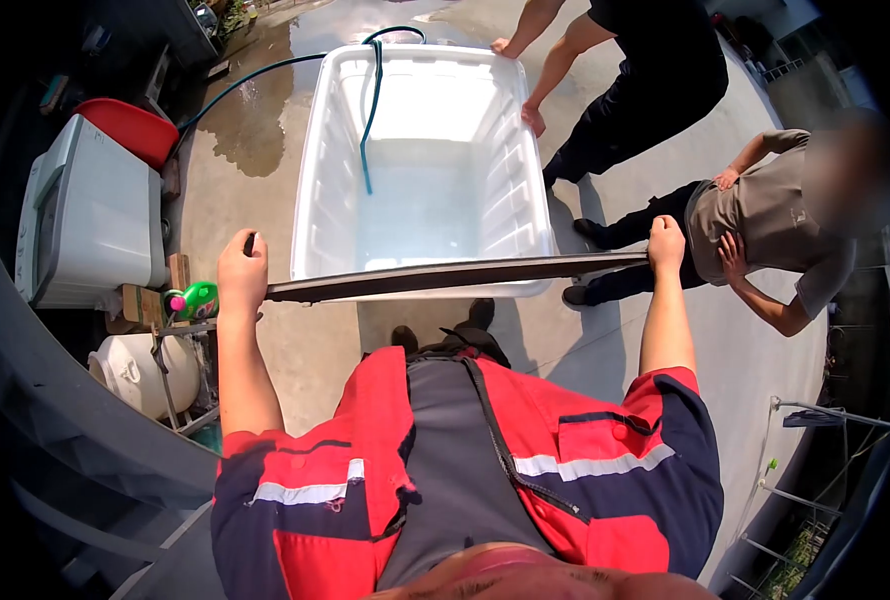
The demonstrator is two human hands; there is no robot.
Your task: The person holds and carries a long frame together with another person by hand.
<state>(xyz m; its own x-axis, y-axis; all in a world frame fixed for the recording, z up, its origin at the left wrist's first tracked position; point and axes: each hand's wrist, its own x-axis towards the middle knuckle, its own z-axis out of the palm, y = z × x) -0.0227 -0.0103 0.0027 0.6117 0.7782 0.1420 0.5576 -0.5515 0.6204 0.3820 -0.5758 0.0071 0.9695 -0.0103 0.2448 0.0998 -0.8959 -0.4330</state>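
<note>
A long, dark, flat strip (455, 277) stretches nearly level across in front of me, over the near rim of a large white plastic tub (311, 170). My left hand (243, 268) is closed around its left end, and my right hand (667, 243) grips the other end. Its exact kind is unclear. Inside the tub lies shallow, clear water (415, 215). A green hose (376, 95) hangs over the far rim, its end down in the tub.
A person in dark trousers (655, 100) bends at the tub's right, both hands on its rim. Beside them another person (750, 205) stands, hands at the waist. Left are a white washing machine (105, 215), red basin (130, 130), green bottle (199, 298) and white barrel (145, 372). A metal frame (810, 500) stands right.
</note>
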